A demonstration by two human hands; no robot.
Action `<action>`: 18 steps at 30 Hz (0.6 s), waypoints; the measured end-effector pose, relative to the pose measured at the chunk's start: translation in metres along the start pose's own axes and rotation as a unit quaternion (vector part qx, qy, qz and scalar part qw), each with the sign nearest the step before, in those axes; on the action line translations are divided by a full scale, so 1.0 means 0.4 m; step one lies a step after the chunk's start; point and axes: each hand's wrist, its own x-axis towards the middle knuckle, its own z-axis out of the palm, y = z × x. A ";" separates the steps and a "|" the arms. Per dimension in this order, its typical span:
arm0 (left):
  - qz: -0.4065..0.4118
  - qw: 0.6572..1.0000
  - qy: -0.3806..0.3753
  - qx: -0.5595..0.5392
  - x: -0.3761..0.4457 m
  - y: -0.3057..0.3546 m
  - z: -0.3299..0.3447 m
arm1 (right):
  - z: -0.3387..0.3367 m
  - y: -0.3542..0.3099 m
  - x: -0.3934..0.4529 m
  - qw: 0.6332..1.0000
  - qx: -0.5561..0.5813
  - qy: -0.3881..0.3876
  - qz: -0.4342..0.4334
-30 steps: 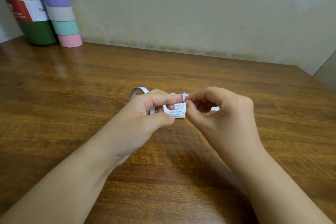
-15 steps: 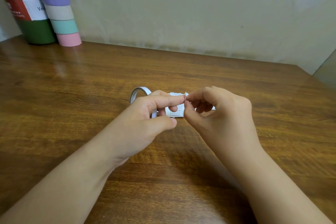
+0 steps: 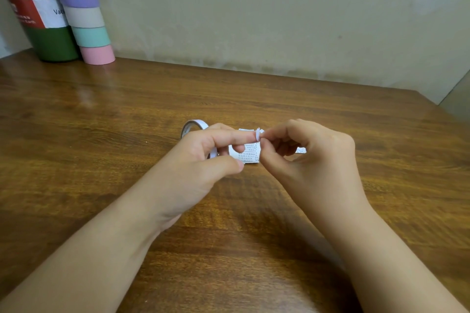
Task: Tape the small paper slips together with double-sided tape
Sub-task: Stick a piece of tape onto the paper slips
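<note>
A tiny white piece of double-sided tape (image 3: 257, 134) sticks up at the tip of my left hand's (image 3: 203, 160) straight index finger; the left thumb lies apart below it. My right hand (image 3: 312, 160) pinches that piece between thumb and index finger. Both hands hover just above the wooden table (image 3: 127, 114). Under them lies a printed paper slip (image 3: 248, 154), partly covered by my fingers. A corner of another slip (image 3: 301, 150) peeks out beneath my right hand. The white tape roll (image 3: 193, 124) stands on edge behind my left hand, half hidden.
A dark green bottle (image 3: 38, 20) with a red and white label stands at the back left. Beside it is a leaning stack of pastel tape rolls (image 3: 84, 15). A pale wall runs along the table's far edge.
Both hands stay fingertip to fingertip in nearly the same spot. The tape piece, mostly covered half a second ago, shows again between the fingertips.
</note>
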 end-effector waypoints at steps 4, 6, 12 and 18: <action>-0.001 1.000 -0.003 -0.001 -0.001 -0.001 -0.002 | -0.002 0.001 -0.001 1.000 0.002 -0.008 -0.003; -0.001 1.000 -0.002 -0.001 -0.001 -0.002 -0.002 | -0.001 0.000 -0.001 1.000 -0.002 -0.008 -0.006; -0.002 1.000 0.001 -0.003 0.000 -0.002 0.002 | 0.001 -0.002 -0.002 1.000 -0.026 0.000 -0.016; 0.000 1.000 -0.003 0.003 -0.001 0.000 0.001 | 0.005 -0.006 -0.006 0.996 -0.069 0.025 -0.042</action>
